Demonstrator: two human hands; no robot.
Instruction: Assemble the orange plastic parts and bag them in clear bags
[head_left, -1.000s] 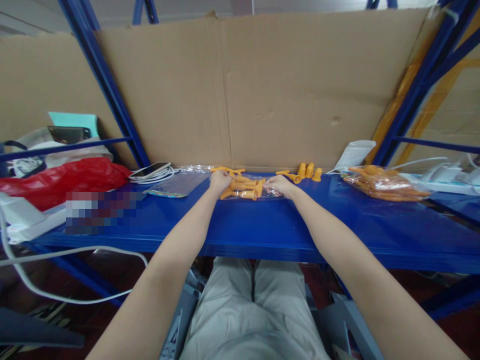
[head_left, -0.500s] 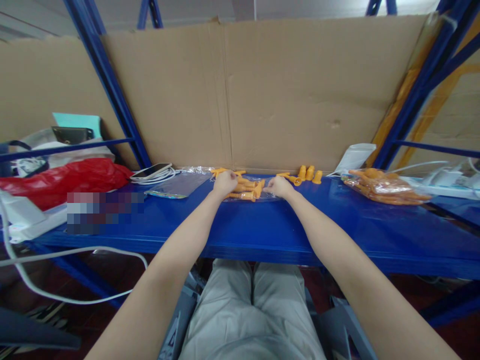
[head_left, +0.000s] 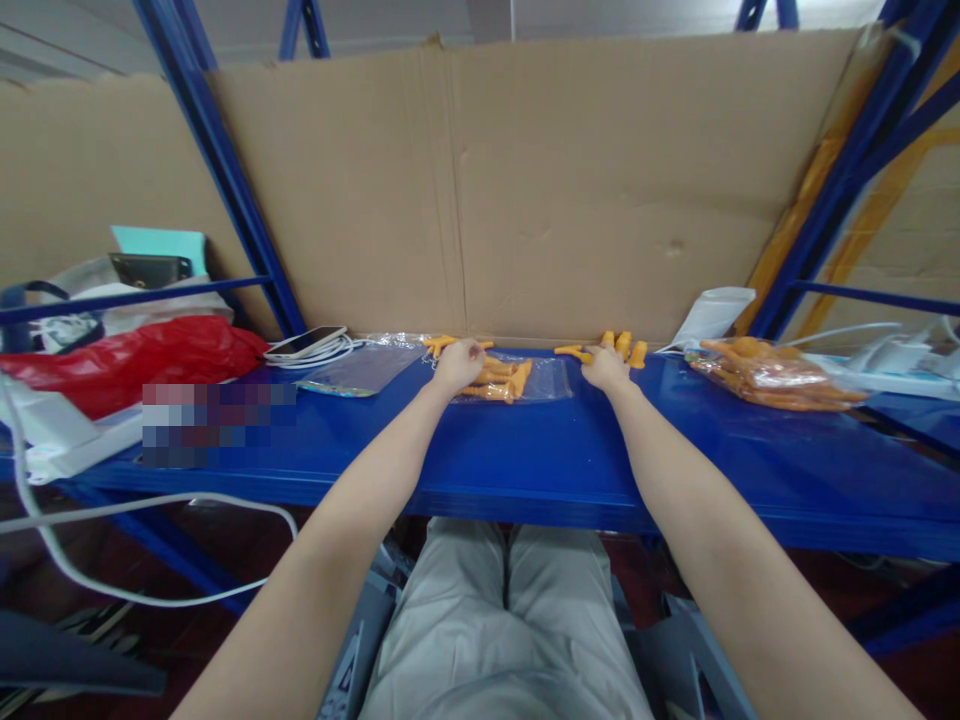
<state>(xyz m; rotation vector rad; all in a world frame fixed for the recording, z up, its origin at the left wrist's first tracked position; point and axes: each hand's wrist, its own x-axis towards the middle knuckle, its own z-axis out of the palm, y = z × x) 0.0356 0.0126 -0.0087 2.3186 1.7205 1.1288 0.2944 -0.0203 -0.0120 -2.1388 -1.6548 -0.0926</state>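
Observation:
My left hand (head_left: 459, 366) is closed at the left end of a clear plastic bag (head_left: 553, 380). Inside the bag lie several orange plastic pieces (head_left: 504, 386) with long stems and flared ends. Behind the hand, more orange pieces (head_left: 438, 345) rest against the cardboard. My right hand (head_left: 606, 370) reaches over a loose orange stemmed piece (head_left: 571, 353), fingers apart, hiding its right end. Just behind the fingers stand several small orange cups (head_left: 637, 354), partly covered by the hand.
A filled bag of orange pieces (head_left: 772, 375) lies to the right. Leftward are a flat clear bag (head_left: 364, 368), a phone (head_left: 316, 342) on a coiled white cable, and red plastic (head_left: 142, 362). A cardboard sheet (head_left: 562, 180) closes off the back of the blue shelf (head_left: 517, 460).
My right hand has let go of the bag's right end and moved right to the loose orange piece. The bag's right end now lies flat. My left hand has barely shifted.

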